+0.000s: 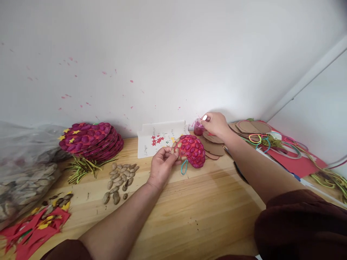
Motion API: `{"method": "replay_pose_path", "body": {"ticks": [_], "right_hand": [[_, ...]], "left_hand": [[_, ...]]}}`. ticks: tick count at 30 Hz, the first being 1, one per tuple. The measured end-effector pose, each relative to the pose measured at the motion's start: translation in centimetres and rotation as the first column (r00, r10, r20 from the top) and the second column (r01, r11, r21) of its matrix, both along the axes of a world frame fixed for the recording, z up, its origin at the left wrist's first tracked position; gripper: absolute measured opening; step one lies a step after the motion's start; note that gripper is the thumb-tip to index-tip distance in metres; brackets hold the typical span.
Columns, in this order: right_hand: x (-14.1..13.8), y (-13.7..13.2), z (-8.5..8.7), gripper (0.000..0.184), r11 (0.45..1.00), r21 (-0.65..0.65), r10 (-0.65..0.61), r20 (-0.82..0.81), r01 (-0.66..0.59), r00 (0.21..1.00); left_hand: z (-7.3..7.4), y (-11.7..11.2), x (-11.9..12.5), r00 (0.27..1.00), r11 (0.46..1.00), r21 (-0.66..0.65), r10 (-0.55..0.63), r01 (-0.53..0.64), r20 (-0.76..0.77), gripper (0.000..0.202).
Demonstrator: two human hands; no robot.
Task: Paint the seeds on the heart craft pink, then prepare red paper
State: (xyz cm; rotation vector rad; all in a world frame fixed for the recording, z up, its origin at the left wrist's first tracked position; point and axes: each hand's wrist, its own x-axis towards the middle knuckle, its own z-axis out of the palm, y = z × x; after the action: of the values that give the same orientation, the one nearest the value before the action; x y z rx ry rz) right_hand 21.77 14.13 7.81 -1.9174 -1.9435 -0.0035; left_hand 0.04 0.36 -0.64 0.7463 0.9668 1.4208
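My left hand [162,162] grips the left edge of a peanut-covered disc [193,148], thumb on top. Most of its peanut shells are painted glossy magenta; those by my fingers are still bare tan. A teal cord loop [184,167] hangs from its lower edge. My right hand [215,124] is closed around a paintbrush, its white end [205,117] poking out above the fingers. The brush's lower part is down at a clear cup of magenta paint [198,128] by the wall; its bristles are hidden.
Loose peanuts [120,177] lie left of my left forearm. Behind them are a stack of magenta peanut discs [92,141] and a bag of peanuts [27,187]. Red paper scraps [40,227] are front left. Cardboard discs [213,146], coloured cords [256,139] and red sheets [300,155] lie right.
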Motion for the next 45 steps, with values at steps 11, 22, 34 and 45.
{"method": "replay_pose_path", "body": {"ticks": [11,22,34,45], "right_hand": [[0.2,-0.2,0.8,0.018,0.997,0.078,0.006,-0.066,-0.001,0.998],[1.8,-3.9,0.7,0.012,0.933,0.360,0.107,-0.332,0.021,0.937],[-3.5,-17.1,-1.3,0.007,0.830,0.526,0.419,-0.370,-0.185,0.829],[-3.5,-16.3,-3.8,0.006,0.782,0.558,0.464,-0.225,-0.277,0.857]], "left_hand": [[0.1,0.0,0.1,1.000,1.000,0.000,-0.005,0.005,-0.001,0.048],[0.3,0.0,0.1,1.000,1.000,0.002,-0.010,0.010,0.009,0.047],[0.1,-0.1,0.0,0.999,0.999,0.026,-0.041,0.041,-0.005,0.043],[0.1,-0.1,0.0,0.998,0.997,0.038,-0.062,0.062,-0.010,0.043]]}}
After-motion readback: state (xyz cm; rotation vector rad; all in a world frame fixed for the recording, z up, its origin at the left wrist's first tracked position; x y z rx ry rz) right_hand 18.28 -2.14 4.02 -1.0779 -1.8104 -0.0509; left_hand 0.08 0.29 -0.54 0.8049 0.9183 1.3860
